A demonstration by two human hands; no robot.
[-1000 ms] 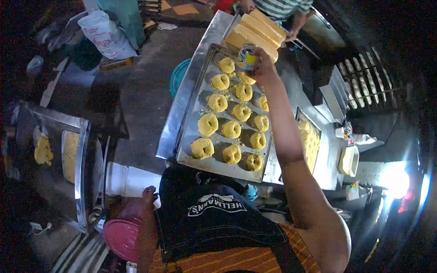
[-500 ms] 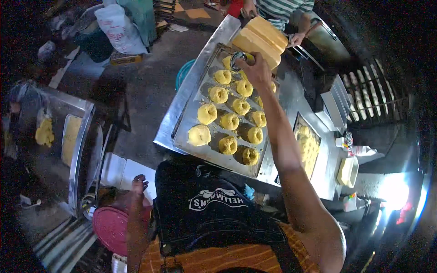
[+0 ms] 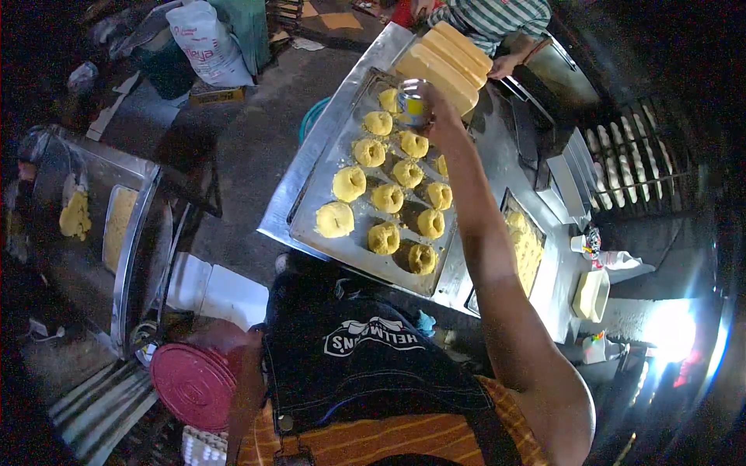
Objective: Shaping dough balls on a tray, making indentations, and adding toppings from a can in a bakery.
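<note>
My right hand (image 3: 440,114) grips a small silver can (image 3: 414,101) with a yellow patch on its side. It is over the far end of a metal baking tray (image 3: 342,250), above the farthest yellow dough lumps. Rows of rough round dough lumps (image 3: 386,198) lie on the tray, most with a hollow pressed in the top; the near-left lump (image 3: 335,220) looks flatter. My right forearm hides part of the tray's right side. At my left side, my left hand (image 3: 254,339) is dark and smeared beside the apron, so its fingers cannot be made out.
Long pale loaves (image 3: 443,66) stand past the tray, beside a person in a striped shirt (image 3: 497,23). Another tray of yellow pieces (image 3: 525,252) lies to the right. A red lid (image 3: 193,386) and a metal table (image 3: 136,264) are at left, a white sack (image 3: 206,43) farther back.
My right hand has tilted the can, so its side now shows, and moved slightly nearer. My left hand has dropped lower toward my body. The other person's hand has shifted a little.
</note>
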